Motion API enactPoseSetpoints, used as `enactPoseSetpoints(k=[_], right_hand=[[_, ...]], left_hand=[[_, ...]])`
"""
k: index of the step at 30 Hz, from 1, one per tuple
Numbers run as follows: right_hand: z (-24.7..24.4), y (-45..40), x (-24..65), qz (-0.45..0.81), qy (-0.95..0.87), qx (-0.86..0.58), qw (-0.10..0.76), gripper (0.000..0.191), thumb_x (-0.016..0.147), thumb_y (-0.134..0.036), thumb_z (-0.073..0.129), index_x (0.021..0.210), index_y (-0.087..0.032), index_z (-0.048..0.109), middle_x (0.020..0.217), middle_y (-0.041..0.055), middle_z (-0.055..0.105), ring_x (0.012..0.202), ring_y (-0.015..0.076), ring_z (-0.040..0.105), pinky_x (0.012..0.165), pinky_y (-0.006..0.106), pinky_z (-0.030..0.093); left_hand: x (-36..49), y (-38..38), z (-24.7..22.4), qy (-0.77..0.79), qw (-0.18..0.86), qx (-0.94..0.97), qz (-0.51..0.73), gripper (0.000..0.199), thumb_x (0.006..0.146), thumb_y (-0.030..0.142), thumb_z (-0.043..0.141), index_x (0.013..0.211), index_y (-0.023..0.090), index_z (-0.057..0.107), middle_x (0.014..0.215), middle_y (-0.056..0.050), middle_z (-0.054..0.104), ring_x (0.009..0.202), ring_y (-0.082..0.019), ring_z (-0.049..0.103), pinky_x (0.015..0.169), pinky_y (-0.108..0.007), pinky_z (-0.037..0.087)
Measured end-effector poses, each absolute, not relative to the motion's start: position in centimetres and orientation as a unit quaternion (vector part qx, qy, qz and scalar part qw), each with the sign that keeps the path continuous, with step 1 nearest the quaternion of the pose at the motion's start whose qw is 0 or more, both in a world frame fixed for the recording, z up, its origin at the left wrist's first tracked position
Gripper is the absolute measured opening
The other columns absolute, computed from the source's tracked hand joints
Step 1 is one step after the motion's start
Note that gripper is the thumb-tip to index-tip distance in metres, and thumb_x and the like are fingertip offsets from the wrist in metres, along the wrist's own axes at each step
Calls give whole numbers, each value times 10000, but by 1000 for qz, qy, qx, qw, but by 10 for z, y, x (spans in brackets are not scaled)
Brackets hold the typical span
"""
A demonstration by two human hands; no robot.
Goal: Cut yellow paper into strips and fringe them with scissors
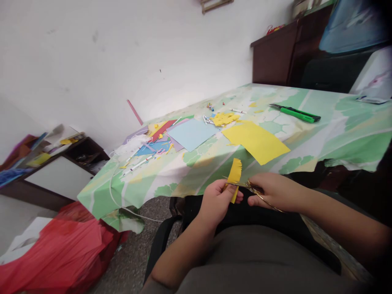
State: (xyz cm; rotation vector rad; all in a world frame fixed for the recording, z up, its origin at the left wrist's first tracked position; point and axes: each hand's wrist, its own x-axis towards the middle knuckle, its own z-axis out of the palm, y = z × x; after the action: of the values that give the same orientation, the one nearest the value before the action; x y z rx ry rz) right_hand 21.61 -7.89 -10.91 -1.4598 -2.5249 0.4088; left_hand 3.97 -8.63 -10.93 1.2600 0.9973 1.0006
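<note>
Pinched in my left hand [217, 200] is a narrow strip of yellow paper [234, 169], held upright in front of the table edge. Fine cuts fringe the strip's right side along its upper part. My right hand [271, 191] is closed around the handles of gold-coloured scissors [259, 195]. The scissor blades point left and lie across the strip, close to my left fingers. Whether the blades are fully closed is too small to tell. Just beyond my hands, a yellow paper sheet [260, 141] lies on the table, with one corner over its near edge.
A green box cutter [300, 113] lies at the right on the patterned tablecloth [171, 175]. Yellow paper scraps [225, 118], a light blue sheet [192, 134] and several markers are spread across the middle. A white cord [113, 192] hangs over the left edge, above a red plastic bag [70, 241].
</note>
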Motion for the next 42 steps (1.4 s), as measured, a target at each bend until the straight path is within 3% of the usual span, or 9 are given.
enactPoseSetpoints(k=[6, 20, 29, 42], right_hand=[[-108, -80, 216, 140, -850, -498, 97, 403, 720, -591, 425, 638, -197, 442, 601, 16, 509, 523, 136, 413, 476, 242, 240], [-112, -78, 215, 123, -847, -508, 100, 446, 710, -627, 411, 623, -194, 472, 601, 30, 541, 531, 143, 439, 469, 238, 226], [-111, -79, 216, 123, -842, -514, 108, 455, 707, -629, 419, 618, -190, 500, 611, 36, 568, 547, 155, 461, 475, 245, 229], [-113, -81, 216, 127, -842, -514, 107, 380, 736, -553, 435, 639, -187, 476, 617, 20, 538, 532, 130, 427, 490, 250, 242]], left_hand=[[40, -82, -116, 419, 613, 499, 447, 268, 680, 373, 609, 735, 111, 587, 599, -35, 628, 513, -116, 571, 569, -269, 485], [39, -86, -107, 427, 617, 496, 436, 261, 640, 361, 642, 699, 112, 592, 554, -22, 606, 477, -107, 551, 519, -246, 470], [41, -83, -110, 392, 679, 455, 422, 183, 629, 269, 648, 658, 103, 578, 556, -29, 610, 487, -101, 560, 500, -221, 462], [39, -86, -107, 401, 635, 481, 453, 209, 687, 311, 591, 673, 106, 552, 539, -21, 597, 475, -93, 548, 490, -215, 459]])
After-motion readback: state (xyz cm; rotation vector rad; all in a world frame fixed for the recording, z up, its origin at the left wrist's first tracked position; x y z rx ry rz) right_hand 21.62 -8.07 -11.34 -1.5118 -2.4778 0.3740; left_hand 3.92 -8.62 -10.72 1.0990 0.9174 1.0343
